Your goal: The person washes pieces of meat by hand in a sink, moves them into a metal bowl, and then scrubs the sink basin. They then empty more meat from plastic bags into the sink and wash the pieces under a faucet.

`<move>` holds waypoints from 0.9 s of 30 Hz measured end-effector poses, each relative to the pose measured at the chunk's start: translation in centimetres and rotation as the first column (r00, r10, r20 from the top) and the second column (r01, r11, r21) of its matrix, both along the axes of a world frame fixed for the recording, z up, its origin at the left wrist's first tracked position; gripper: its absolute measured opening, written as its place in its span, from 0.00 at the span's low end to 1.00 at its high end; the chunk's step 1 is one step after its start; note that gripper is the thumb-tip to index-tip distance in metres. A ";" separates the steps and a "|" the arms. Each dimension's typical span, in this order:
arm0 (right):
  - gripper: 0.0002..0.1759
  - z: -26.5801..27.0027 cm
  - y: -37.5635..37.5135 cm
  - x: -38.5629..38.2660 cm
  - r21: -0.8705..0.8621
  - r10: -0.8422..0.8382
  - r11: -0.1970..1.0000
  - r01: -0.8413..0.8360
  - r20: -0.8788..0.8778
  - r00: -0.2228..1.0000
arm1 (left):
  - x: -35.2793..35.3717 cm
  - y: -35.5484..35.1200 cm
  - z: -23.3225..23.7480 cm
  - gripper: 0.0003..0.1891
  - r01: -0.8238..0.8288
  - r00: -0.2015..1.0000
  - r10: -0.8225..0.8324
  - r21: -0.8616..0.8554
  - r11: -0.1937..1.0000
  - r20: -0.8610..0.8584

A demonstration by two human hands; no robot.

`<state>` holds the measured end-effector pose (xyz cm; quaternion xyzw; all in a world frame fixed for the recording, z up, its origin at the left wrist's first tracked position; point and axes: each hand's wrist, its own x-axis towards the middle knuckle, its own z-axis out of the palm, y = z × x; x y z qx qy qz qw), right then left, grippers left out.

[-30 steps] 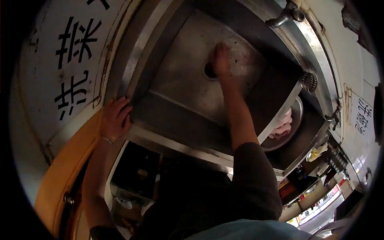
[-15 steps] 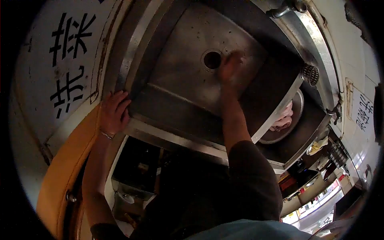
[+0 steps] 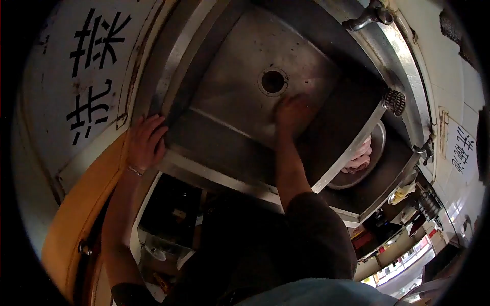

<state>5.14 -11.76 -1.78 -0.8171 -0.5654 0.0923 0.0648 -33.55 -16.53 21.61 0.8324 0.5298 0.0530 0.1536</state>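
Note:
My left hand point(image 3: 145, 142) lies flat on the front left corner of the metal sink's rim point(image 3: 224, 179), its fingers stretched out and nothing held. Down in the sink basin point(image 3: 229, 89), my right hand point(image 3: 293, 111) is at the bottom, just on the near side of the round drain hole point(image 3: 273, 81). Motion and shadow smear its fingers, so I cannot make out whether they are closed or hold anything. Small dark specks dot the basin floor beyond the drain.
A drain strainer basket point(image 3: 394, 102) sits on the divider between the basins. In the right basin a metal bowl point(image 3: 378, 145) holds pale pink raw meat point(image 3: 361, 157). Taps point(image 3: 370, 16) line the back edge. An orange panel point(image 3: 76, 224) stands at the left.
My right hand has moved from beside the drain toward me, leaving the drain hole fully visible. My left hand stays on the rim. The view has shifted slightly.

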 end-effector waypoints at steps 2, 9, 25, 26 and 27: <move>0.33 -4.9 2.4 -2.2 0.199 0.213 0.965 -0.170 -0.215 0.953 | 0.0 0.1 0.0 0.16 0.000 1.000 0.000 -0.006 1.000 0.005; 0.29 -3.8 11.6 -1.5 0.375 0.132 0.927 -0.031 -0.247 0.960 | -0.4 -0.3 -0.1 0.15 -0.011 1.000 0.010 -0.016 1.000 -0.019; 0.24 -4.5 8.7 -4.5 0.158 0.832 0.554 -0.817 -0.109 0.543 | -0.9 0.1 -0.2 0.13 -0.013 0.998 0.014 -0.025 1.000 0.067; 0.25 -3.3 6.4 -2.6 0.153 0.819 0.572 -0.806 -0.157 0.552 | -0.8 0.1 -0.2 0.13 -0.010 0.998 0.011 -0.022 1.000 0.070; 0.25 -3.1 4.7 -0.8 0.146 0.803 0.590 -0.794 -0.205 0.559 | -0.8 0.1 -0.1 0.13 -0.016 0.997 0.017 -0.015 1.000 0.076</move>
